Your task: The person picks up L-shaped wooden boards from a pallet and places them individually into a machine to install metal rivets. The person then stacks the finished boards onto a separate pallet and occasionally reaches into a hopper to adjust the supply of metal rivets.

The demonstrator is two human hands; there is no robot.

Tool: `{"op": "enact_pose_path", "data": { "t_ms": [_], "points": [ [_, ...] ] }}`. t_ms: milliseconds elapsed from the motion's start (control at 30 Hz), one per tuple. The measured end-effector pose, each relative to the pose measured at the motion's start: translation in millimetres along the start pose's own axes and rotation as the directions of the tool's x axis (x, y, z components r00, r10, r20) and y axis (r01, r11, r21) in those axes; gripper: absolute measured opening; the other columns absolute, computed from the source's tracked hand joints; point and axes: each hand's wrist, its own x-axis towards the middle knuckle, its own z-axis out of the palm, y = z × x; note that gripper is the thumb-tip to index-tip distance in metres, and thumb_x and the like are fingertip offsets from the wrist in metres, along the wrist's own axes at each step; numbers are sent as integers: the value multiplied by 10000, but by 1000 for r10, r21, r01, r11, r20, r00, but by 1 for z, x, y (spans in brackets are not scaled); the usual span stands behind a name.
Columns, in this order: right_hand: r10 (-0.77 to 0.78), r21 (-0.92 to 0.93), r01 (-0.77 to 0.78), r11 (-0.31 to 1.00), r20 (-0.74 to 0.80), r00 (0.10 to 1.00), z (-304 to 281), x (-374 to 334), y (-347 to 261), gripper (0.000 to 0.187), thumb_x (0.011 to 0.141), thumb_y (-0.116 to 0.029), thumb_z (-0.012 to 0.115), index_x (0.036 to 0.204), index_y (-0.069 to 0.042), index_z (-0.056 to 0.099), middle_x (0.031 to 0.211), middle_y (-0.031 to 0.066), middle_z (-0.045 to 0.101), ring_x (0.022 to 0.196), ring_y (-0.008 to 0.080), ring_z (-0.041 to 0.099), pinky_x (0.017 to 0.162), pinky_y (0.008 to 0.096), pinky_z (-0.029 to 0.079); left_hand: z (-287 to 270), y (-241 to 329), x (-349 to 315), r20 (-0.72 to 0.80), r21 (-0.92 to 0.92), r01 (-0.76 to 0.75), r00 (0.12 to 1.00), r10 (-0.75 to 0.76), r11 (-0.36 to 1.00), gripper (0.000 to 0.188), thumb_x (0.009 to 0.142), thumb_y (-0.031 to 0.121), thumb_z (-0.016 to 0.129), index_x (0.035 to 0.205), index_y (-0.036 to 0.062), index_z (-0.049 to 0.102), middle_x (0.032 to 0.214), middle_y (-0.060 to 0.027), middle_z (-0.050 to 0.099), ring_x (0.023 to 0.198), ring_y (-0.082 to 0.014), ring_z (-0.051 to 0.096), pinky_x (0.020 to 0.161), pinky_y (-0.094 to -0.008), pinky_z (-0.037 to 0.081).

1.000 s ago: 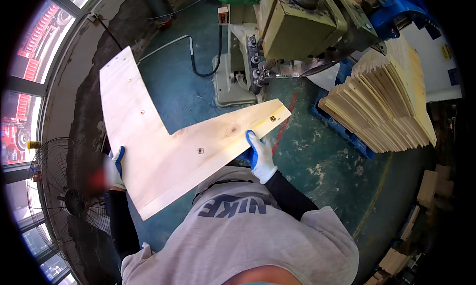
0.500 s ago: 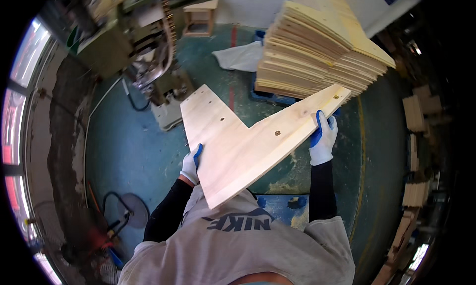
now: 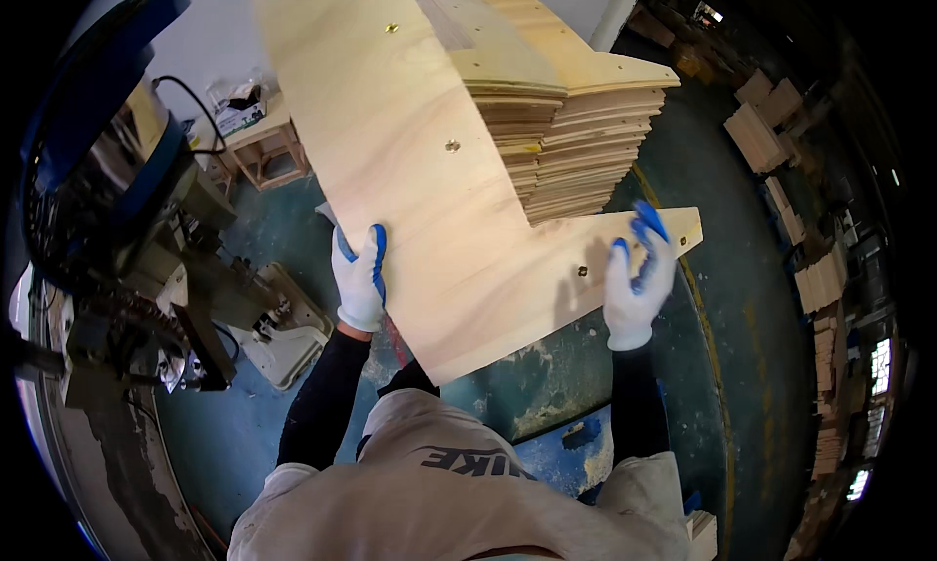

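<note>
A large L-shaped plywood panel [image 3: 420, 190] with small metal inserts slants up in front of me, its long arm reaching toward the far left. My left hand [image 3: 362, 277], in a white glove with blue fingers, grips the panel's left edge, thumb on the face and the other fingers partly behind it. Over the short right arm of the panel is my right hand [image 3: 639, 283], gloved alike. Its fingers are apart and slightly blurred, and their shadow falls on the wood. Just behind the panel rises a stack of similar panels [image 3: 586, 156].
A machine [image 3: 146, 229] with a metal base stands at the left. Beyond it is a small wooden stand [image 3: 264, 151]. On the right, wooden pieces [image 3: 756, 141] are stacked along the side. A blue pallet [image 3: 576, 444] lies on the green floor by my body.
The panel has turned and moved up and away, its long arm now toward the far left. My right hand has let go of its edge. My view has shifted toward the stack.
</note>
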Motion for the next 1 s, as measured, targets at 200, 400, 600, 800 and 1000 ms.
{"op": "enact_pose_path", "data": {
  "t_ms": [200,400,600,800,1000],
  "points": [
    [345,-260,-250,933,441,829,110,135,69,790,856,-281,797,1483,-7,400,1310,210,636,1194,324,636,1027,395,480,110,-28,122,165,-5,-33,986,33,999,388,995,136,633,1316,-36,501,1202,-86,627,1067,-135,573,948,-288,468],
    [347,194,-386,902,206,915,124,195,229,719,805,-73,832,1434,20,497,1250,122,679,1063,153,667,954,298,524,190,-53,248,494,421,34,829,-261,906,371,1019,257,604,1252,-25,544,1077,-121,657,943,-157,623,830,-293,517],
    [397,22,-403,915,131,908,120,318,398,635,835,-102,810,1396,41,551,1248,127,687,1117,141,636,969,288,502,201,-108,335,394,680,-271,919,-29,681,334,944,244,678,1142,-24,653,994,-199,713,927,-324,704,833,-378,542],
    [385,-227,-334,915,242,891,162,442,540,675,825,-258,828,1382,26,575,1365,174,640,1245,215,623,1033,298,463,247,-180,402,400,873,-397,915,48,282,423,914,319,684,1198,9,640,1280,-240,627,1125,-416,623,977,-440,495],
    [386,-360,-212,909,529,756,252,496,612,706,842,-477,743,1369,-29,600,1372,239,605,1257,323,611,1058,352,465,265,-232,428,241,966,-246,968,-70,-78,514,918,422,645,1287,65,616,1415,-267,533,1326,-447,470,1148,-513,320]
  ]
}}
